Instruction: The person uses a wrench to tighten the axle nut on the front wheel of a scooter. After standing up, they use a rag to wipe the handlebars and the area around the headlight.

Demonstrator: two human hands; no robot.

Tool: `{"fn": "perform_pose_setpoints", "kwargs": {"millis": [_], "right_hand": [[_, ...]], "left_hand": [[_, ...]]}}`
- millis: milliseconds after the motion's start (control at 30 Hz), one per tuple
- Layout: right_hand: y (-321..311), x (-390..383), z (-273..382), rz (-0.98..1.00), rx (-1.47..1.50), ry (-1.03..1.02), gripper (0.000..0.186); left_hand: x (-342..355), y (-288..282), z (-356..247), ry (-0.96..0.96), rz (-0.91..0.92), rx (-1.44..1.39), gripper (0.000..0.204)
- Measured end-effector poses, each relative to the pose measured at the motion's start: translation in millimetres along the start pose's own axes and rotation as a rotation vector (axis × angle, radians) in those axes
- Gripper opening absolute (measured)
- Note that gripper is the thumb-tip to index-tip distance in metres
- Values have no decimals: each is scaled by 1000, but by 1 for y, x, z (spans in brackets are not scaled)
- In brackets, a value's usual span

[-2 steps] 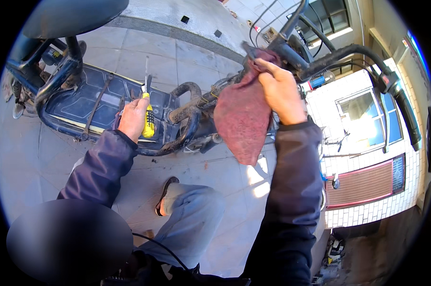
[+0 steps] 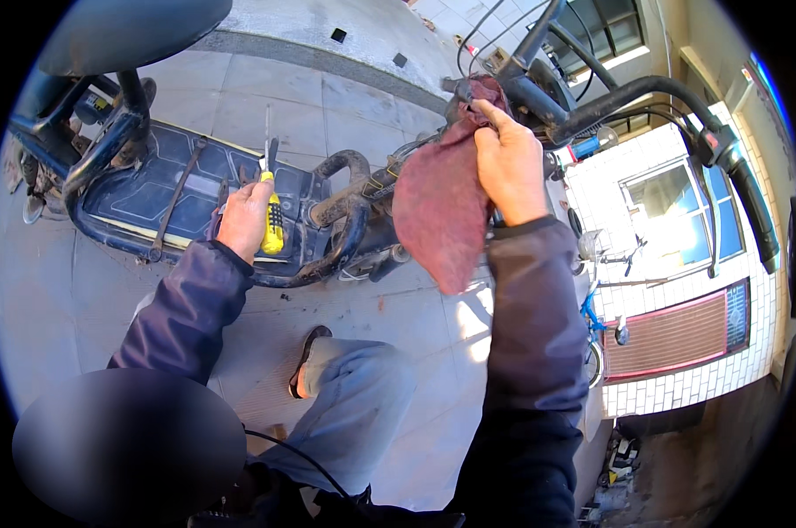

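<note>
My left hand (image 2: 247,216) is closed on a yellow-handled screwdriver (image 2: 274,216), its shaft pointing up over the black footboard (image 2: 134,198) of the two-wheeler; some dark tool parts in the same grip are hard to make out. My right hand (image 2: 510,163) is closed on a dark red rag (image 2: 438,211), pressing its bunched top against a dark part at the front of the vehicle, just below the handlebar stem (image 2: 539,106); what that part is, under the cloth, I cannot tell. The rag's lower end hangs loose.
The curved handlebar (image 2: 644,90) and grip (image 2: 750,202) arch to my right, the seat (image 2: 130,31) is at upper left, and a tubular frame (image 2: 341,238) crosses the middle. A bicycle (image 2: 591,317) stands by a white tiled wall (image 2: 653,396). My leg (image 2: 354,396) rests on grey paving.
My right hand and the rag have shifted slightly up and left, with the rag's hanging tip higher. My left hand with the screwdriver is nearly still.
</note>
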State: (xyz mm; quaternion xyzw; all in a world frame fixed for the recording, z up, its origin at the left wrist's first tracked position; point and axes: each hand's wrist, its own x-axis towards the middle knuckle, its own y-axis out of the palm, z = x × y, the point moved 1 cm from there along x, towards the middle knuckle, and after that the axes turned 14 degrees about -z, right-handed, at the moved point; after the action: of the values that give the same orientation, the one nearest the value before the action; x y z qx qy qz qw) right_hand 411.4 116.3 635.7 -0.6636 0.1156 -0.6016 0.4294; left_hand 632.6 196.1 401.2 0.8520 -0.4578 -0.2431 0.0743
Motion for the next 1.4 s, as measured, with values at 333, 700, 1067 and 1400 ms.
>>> {"fn": "perform_pose_setpoints", "kwargs": {"millis": [333,700,1067,1400], "right_hand": [[9,-6,-36,-351,-457,-239,36],[-35,-9,-28,-564,-202,-202,31],[39,45,48,-96,-860,-461,33],[31,50,45,-2,-708,-288,20]], "left_hand": [[-3,3,-4,-24,23,-34,34],[-4,-7,-13,-10,-4,-55,35],[-3,-2,-5,-31,-5,-58,37],[2,-7,-8,-41,16,-115,34]]}}
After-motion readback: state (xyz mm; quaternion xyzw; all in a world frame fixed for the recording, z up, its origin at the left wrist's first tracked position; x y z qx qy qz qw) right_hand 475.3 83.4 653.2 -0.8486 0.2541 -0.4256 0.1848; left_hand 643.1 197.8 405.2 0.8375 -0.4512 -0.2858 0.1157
